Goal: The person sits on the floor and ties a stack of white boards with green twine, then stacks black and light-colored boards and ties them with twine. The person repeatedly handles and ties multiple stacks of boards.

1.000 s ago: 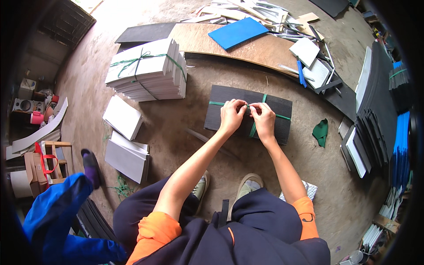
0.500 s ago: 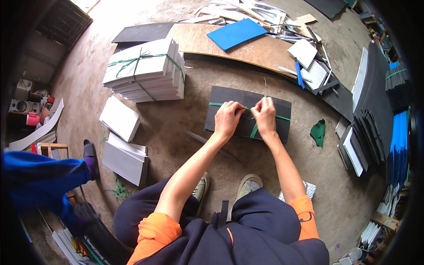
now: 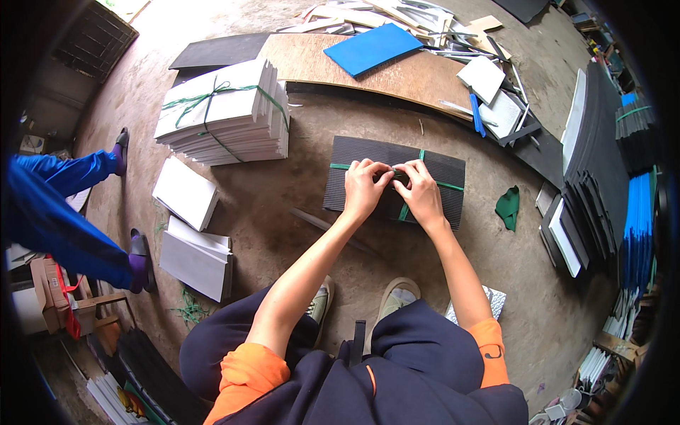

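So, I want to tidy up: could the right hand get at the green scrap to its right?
Probably yes: only floor shows between the black bundle under the right hand and the green scrap. The hand is at the green twine, though, and would likely have to leave it first.

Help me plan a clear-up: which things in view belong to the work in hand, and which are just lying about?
In hand:
dark ribbed stack
green tie across it, left hand and right hand pinching at its crossing

Apparently lying about:
tied white stack
small white stack
grey-faced stack
blue board
dark green scrap
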Demonstrator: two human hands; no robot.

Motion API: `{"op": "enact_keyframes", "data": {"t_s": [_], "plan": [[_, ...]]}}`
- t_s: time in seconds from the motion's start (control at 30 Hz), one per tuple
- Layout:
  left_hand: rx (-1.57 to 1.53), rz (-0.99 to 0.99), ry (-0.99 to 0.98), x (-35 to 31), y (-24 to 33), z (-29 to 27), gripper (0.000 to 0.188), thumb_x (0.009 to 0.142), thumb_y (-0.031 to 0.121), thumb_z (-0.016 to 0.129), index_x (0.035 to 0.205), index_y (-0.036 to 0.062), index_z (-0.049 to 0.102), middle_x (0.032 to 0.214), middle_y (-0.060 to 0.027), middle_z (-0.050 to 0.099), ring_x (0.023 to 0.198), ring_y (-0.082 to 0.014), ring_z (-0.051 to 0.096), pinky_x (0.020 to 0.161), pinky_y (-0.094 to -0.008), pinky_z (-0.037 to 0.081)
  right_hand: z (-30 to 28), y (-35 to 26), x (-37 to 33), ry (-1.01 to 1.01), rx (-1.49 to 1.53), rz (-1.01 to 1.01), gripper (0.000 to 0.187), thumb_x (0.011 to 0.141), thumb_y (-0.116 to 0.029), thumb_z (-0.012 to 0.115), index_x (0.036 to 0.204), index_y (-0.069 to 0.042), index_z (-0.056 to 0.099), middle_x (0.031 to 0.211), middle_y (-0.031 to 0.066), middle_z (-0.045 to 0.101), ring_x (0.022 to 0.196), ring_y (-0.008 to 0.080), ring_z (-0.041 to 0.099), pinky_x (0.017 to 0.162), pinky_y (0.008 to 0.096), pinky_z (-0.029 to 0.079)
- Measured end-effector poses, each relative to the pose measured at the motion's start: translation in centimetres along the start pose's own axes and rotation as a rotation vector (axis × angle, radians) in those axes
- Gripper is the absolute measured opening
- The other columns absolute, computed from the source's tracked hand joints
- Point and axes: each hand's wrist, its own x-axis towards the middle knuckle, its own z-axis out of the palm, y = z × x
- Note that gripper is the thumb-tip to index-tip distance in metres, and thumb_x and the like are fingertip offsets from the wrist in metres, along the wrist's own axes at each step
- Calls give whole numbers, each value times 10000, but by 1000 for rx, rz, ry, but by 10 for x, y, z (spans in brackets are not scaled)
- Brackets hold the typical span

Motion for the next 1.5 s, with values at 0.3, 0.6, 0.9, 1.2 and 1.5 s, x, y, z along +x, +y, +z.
{"op": "enact_keyframes", "data": {"t_s": [0.3, 0.6, 0.9, 1.2, 1.5], "plan": [[-158, 12, -73, 2, 0, -14, 224, 722, 150, 697, 936, 104, 652, 901, -33, 606, 743, -175, 546, 660, -295, 455, 4, 6, 4, 89, 339, 247, 100, 802, -41, 600, 879, -34, 664, 794, 72, 633, 621, 109, 609, 545, 238, 465], [88, -5, 1, 5, 12, 2, 164, 703, 241, 705, 832, 142, 681, 852, 1, 606, 852, -213, 547, 740, -349, 403, -2, 6, 4, 74, 390, 283, 123, 843, -83, 576, 923, -33, 655, 768, 67, 649, 591, 92, 599, 506, 230, 445], [25, -22, -41, 9, 8, 0, 168, 708, 224, 698, 824, 105, 674, 806, -30, 654, 788, -209, 573, 707, -348, 440, 6, 20, 2, 79, 251, 164, 199, 705, -71, 707, 871, 10, 633, 866, 59, 588, 586, 108, 537, 554, 258, 459], [-95, 8, -61, 6, 3, -1, 150, 719, 140, 682, 852, 71, 670, 776, -83, 664, 664, -209, 624, 615, -308, 485, 6, 20, 3, 96, 377, 265, 139, 718, -54, 691, 826, 12, 635, 817, 63, 610, 613, 117, 582, 565, 254, 468], [-46, -152, 27, 7, 16, 8, 177, 730, 215, 653, 805, 54, 649, 779, -89, 667, 725, -211, 645, 680, -321, 474, 13, 5, -9, 251, 399, 227, 65, 762, -13, 634, 820, -17, 605, 783, -2, 605, 569, 30, 459, 520, 195, 393]]}}
